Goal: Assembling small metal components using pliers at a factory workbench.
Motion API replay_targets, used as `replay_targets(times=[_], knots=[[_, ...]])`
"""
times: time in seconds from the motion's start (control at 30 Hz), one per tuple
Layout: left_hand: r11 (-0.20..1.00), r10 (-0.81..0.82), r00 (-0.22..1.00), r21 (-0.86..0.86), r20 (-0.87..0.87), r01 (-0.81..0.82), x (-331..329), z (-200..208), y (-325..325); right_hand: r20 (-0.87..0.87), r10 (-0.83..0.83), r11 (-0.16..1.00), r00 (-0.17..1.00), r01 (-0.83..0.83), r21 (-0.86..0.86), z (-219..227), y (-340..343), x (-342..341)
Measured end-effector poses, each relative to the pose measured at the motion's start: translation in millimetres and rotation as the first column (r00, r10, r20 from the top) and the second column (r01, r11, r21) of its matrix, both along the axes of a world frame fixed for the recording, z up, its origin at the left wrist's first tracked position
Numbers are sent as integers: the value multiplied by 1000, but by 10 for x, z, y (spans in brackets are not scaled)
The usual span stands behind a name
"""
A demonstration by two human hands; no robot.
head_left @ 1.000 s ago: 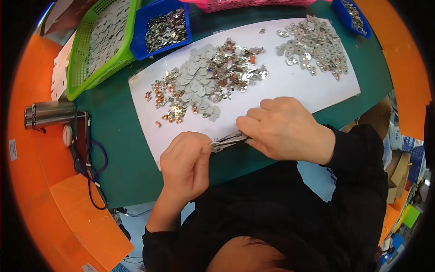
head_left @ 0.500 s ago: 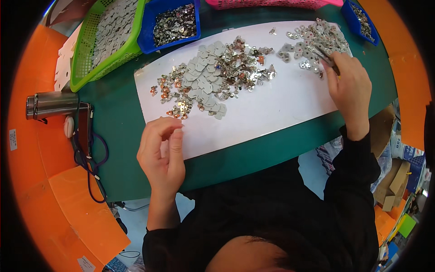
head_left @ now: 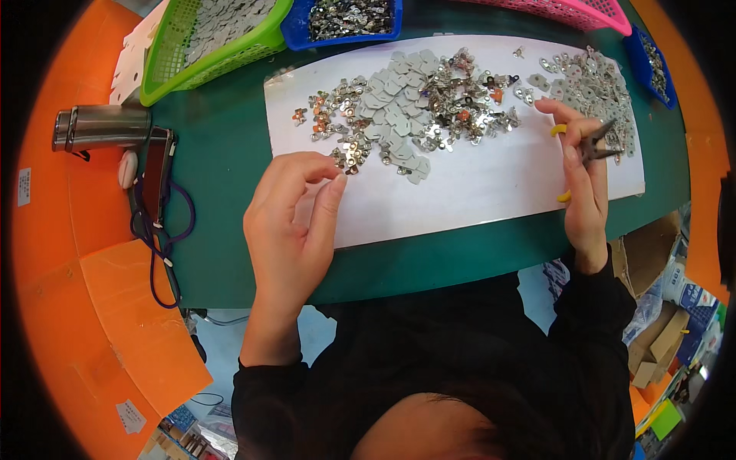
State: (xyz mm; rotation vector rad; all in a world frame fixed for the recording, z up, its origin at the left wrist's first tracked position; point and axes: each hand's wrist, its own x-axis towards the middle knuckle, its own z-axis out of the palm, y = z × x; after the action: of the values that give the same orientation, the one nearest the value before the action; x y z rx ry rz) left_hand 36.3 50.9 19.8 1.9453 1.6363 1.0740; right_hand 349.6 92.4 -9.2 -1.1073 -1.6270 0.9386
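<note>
My left hand (head_left: 295, 222) is at the lower left of the white sheet, thumb and forefinger pinched close together beside small shiny metal fittings (head_left: 354, 153). Anything between those fingertips is too small to make out. In my right hand (head_left: 586, 184) lies a pair of pliers (head_left: 598, 146) with yellow handle ends, its dark jaws parted and pointing right. The forefinger is stretched out to the left. Flat grey plates (head_left: 395, 107) lie heaped mid-sheet, with mixed metal fittings (head_left: 468, 100) beside them. Behind the pliers spreads a heap of silvery parts (head_left: 590, 84).
The white sheet (head_left: 460, 192) covers part of a green table (head_left: 222, 192). Along the far side stand a green basket (head_left: 215, 80), a blue bin (head_left: 345, 41), a pink basket (head_left: 590, 17) and another blue bin (head_left: 650, 69). A steel flask (head_left: 107, 126) and a corded phone (head_left: 157, 172) are left.
My right hand has drawn back from the silvery heap, and the pliers have turned from pointing up-left to pointing right. My left hand has come up closer to the small fittings. The view has shifted.
</note>
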Motion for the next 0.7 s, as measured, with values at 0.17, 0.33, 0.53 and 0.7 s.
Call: replay_targets(times=[0.17,0.33,0.53,0.7], knots=[[999,-34,999,-4,-17,34,49,4,74,43,-72,996,997,74,-43,62,-91,-139],[988,-115,979,79,-169,129,169,-8,220,187,-34,993,982,12,119,-19,19,-51],[973,-200,907,37,-371,230,234,-89,454,152,48,955,987,-90,282,101,92,-329],[958,-263,921,35,-288,285,195,-178,508,313,69,967,947,-141,212,181,131,-571]])
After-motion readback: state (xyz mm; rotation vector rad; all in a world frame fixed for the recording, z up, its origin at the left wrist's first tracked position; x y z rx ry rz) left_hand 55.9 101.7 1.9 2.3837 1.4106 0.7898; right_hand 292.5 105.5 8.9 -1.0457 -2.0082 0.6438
